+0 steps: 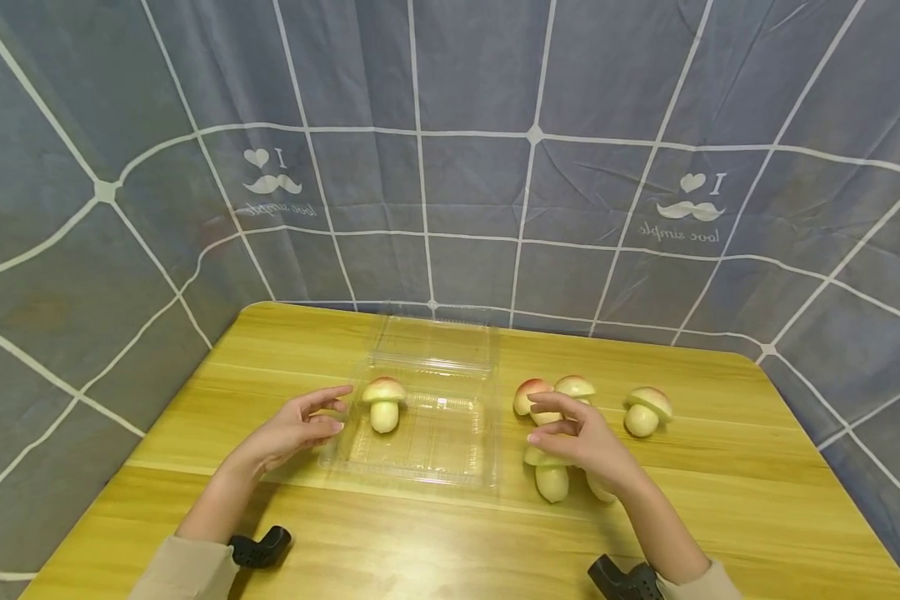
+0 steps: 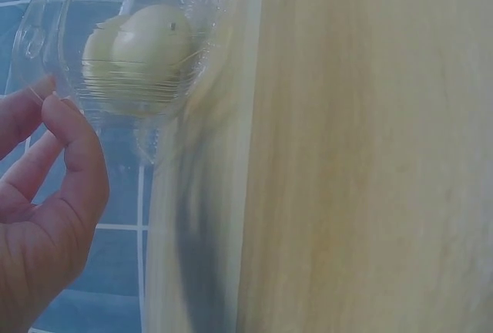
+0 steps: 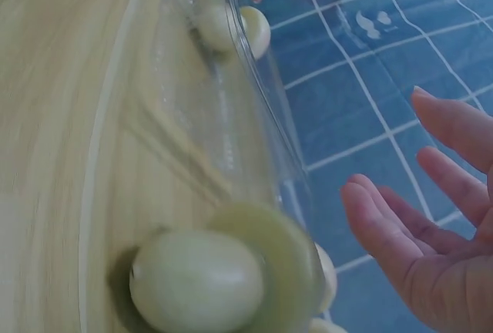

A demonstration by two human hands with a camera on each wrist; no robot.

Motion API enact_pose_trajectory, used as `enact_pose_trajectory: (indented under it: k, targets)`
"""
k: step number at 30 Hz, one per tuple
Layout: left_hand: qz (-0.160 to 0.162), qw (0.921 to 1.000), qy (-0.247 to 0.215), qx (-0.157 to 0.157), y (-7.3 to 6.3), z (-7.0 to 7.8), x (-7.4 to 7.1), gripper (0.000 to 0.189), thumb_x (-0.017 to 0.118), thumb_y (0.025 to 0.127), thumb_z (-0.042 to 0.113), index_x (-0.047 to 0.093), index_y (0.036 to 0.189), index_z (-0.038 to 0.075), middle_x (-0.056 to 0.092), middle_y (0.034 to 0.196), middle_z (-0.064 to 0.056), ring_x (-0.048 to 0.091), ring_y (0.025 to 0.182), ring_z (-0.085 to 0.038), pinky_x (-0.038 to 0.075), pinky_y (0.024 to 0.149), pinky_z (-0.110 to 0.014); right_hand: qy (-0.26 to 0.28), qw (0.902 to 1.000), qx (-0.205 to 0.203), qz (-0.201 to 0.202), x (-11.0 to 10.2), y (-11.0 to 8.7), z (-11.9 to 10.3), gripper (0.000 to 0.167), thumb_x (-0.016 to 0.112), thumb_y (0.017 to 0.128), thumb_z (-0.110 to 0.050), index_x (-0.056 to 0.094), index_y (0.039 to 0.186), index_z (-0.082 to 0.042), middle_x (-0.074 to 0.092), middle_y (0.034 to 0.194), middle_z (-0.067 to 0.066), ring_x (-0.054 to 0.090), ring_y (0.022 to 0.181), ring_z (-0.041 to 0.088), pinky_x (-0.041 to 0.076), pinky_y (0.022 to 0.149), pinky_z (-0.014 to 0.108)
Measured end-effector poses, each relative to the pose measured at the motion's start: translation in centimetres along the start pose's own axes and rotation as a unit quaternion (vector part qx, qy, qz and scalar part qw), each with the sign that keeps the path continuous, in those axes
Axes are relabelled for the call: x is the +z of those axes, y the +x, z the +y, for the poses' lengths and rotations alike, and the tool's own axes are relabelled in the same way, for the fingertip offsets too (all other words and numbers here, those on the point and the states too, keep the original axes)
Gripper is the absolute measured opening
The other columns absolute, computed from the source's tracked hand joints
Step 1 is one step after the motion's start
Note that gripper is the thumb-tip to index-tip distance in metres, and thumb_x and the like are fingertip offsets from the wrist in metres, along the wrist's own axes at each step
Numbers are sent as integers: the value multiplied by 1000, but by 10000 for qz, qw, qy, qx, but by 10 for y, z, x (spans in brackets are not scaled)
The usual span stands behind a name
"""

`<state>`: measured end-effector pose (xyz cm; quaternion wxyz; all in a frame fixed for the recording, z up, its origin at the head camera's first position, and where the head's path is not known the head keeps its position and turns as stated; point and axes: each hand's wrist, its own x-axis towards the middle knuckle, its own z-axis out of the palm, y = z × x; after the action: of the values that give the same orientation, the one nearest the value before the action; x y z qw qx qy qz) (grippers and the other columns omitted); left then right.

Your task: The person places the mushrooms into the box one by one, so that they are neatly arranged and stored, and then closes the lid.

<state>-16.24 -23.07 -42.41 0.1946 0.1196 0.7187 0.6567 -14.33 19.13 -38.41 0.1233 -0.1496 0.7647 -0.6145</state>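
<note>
A clear plastic clamshell box (image 1: 420, 477) lies with its lid (image 1: 435, 342) folded back. One pale mushroom (image 1: 383, 404) with a reddish cap is in the box's left part. My left hand (image 1: 292, 429) is at the box's left edge, thumb and index finger apart; in the left wrist view the fingertips (image 2: 54, 102) overlap the rim. My right hand (image 1: 581, 437), fingers loosely bent and holding nothing, hovers over a cluster of similar mushrooms (image 1: 552, 483) right of the box, partly hiding them. The right wrist view shows one mushroom (image 3: 196, 280) close below this hand (image 3: 439, 248).
Another mushroom (image 1: 647, 411) lies apart at the right of the cluster. All this is on a yellow wood-grain table (image 1: 420, 550). Behind it hangs a grey-blue curtain (image 1: 472, 183) with white lines. A black device (image 1: 261, 548) is strapped to each wrist.
</note>
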Motion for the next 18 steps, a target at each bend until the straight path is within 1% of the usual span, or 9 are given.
enact_pose_trajectory:
  k: [3, 7, 10, 12, 15, 18]
  targets:
    - [16, 10000, 13, 59, -1, 0, 0, 65, 59, 91, 5, 23, 143, -8, 34, 123, -23, 53, 94, -14, 47, 72, -23, 19, 10000, -47, -20, -7, -6, 0, 56, 68, 84, -7, 43, 133, 4, 40, 131, 30, 61, 98, 23, 52, 77, 35]
    - [13, 9999, 55, 91, -2, 0, 0, 65, 59, 91, 6, 24, 143, -8, 34, 124, -24, 53, 96, -16, 47, 71, -23, -145, 9998, -126, 2, -15, -13, -3, 55, 68, 85, -9, 44, 133, 4, 40, 130, 31, 59, 100, 29, 52, 76, 35]
    - [-2, 9999, 113, 99, -2, 0, 0, 65, 59, 91, 7, 24, 143, -8, 34, 125, -25, 52, 99, -18, 48, 72, -24, -234, 9997, -107, 25, -21, -19, -4, 55, 68, 85, -9, 45, 133, 2, 40, 130, 31, 59, 100, 30, 52, 76, 35]
    - [-11, 9999, 123, 81, -2, 0, 0, 65, 59, 91, 7, 24, 143, -7, 34, 125, -24, 52, 100, -18, 48, 72, -24, -236, 9997, -59, 57, -25, -23, -4, 54, 68, 85, -9, 45, 133, 1, 39, 131, 30, 60, 100, 29, 52, 76, 36]
    - [-25, 9999, 137, 75, -2, 0, -1, 65, 59, 91, 7, 23, 144, -7, 34, 123, -23, 52, 98, -17, 47, 71, -23, -326, 9994, -23, 109, -33, -30, -4, 54, 67, 86, -9, 45, 134, 0, 40, 131, 27, 60, 98, 24, 52, 76, 35]
    - [-12, 9999, 157, 40, -1, 0, -1, 65, 59, 91, 7, 23, 144, -6, 33, 125, -24, 52, 99, -18, 47, 72, -24, -452, 9989, -83, 115, -41, -36, -3, 52, 65, 87, -9, 44, 134, -1, 40, 130, 28, 61, 96, 19, 52, 76, 33]
